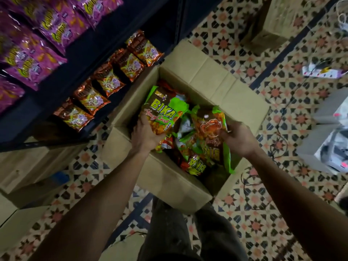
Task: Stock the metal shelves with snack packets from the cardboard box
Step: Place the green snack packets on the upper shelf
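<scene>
The dark metal shelves [165, 21] hold shiny purple snack bags [32, 59] and a row of shiny orange snack bags [107, 81], so part of the job looks done. The open brown cardboard box [212, 76] has lots left inside. The left hand [146, 135] grips 1 green and brown packet [162, 113], and the right hand [238, 138] pinches another green packet [209, 132], both over the box.

Patterned floor tiles [244, 219] fill the lower right. A white power strip [320, 72] lies at the right edge, black cables [281, 112] run below it, and a closed carton [278, 21] stands upper right.
</scene>
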Demonstrator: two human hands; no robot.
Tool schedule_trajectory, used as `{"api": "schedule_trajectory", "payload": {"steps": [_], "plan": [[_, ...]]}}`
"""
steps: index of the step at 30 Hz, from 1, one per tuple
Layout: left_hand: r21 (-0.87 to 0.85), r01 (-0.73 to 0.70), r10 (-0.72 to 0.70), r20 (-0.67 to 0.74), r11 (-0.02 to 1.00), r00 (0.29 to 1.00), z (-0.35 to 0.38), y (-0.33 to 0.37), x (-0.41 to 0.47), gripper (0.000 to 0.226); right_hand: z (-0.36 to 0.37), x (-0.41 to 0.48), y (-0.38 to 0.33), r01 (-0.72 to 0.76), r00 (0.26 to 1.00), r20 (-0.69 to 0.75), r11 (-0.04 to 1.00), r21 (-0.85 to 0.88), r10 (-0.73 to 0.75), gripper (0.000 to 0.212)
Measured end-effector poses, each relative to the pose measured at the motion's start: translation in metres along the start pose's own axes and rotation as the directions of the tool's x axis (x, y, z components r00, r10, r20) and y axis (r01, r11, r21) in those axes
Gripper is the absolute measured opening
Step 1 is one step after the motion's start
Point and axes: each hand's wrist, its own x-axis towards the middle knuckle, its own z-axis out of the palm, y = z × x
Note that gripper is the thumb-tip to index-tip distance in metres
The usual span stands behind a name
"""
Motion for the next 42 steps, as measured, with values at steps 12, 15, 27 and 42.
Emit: {"api": "schedule_trajectory", "payload": {"steps": [12,15,27,42], "plan": [[-0.476,-0.043,0.022,-0.049,0.879,0.999,-0.033,0.050,-0.112,0.097,-0.083,-0.031,-0.014,0.219,0.974,-0.105,0.952,0.212,-0.200,0.022],[-0.514,-0.045,-0.021,-0.121,0.856,0.992,-0.023,0.076,-0.136,0.101,-0.111,-0.033,-0.007,0.303,0.953,-0.099,0.911,0.278,-0.287,0.021],[-0.654,-0.091,-0.145,-0.298,0.751,0.943,0.038,0.221,-0.234,0.099,-0.262,-0.057,0.035,0.544,0.838,-0.197,0.755,0.367,-0.508,0.017],[-0.640,-0.316,-0.170,-0.580,0.700,0.796,-0.061,0.358,-0.226,0.101,-0.411,-0.033,-0.032,0.659,0.732,-0.278,0.543,0.521,-0.622,0.013]]}}
